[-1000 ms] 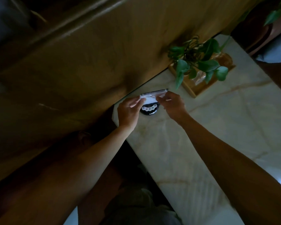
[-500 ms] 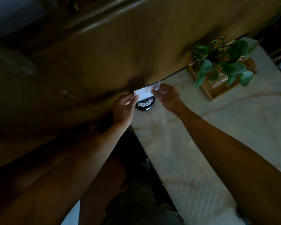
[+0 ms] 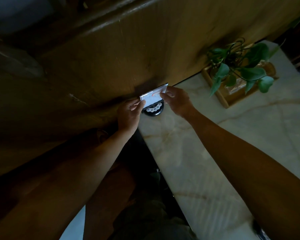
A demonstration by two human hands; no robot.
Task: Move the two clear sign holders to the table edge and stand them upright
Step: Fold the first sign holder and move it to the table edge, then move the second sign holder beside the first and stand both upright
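A clear sign holder [image 3: 153, 96] with a white card inside stands almost upright at the far corner of the pale marble table [image 3: 206, 161], close against the brown wall. My left hand [image 3: 129, 114] pinches its left end and my right hand [image 3: 177, 101] pinches its right end. I cannot tell whether one or two holders are between my fingers. Just in front of the holder, partly under it, lies a round black device with white buttons [image 3: 153, 110].
A green leafy plant [image 3: 239, 66] in a wooden box [image 3: 222, 97] stands to the right along the wall. The table's left edge runs down toward me, with a dark gap and my legs beside it. A dark object [image 3: 257, 230] shows at the bottom right.
Both hands have carried the holder toward the wall at the table's far corner and tilted it more upright. My head has turned, so the plant has shifted right in view.
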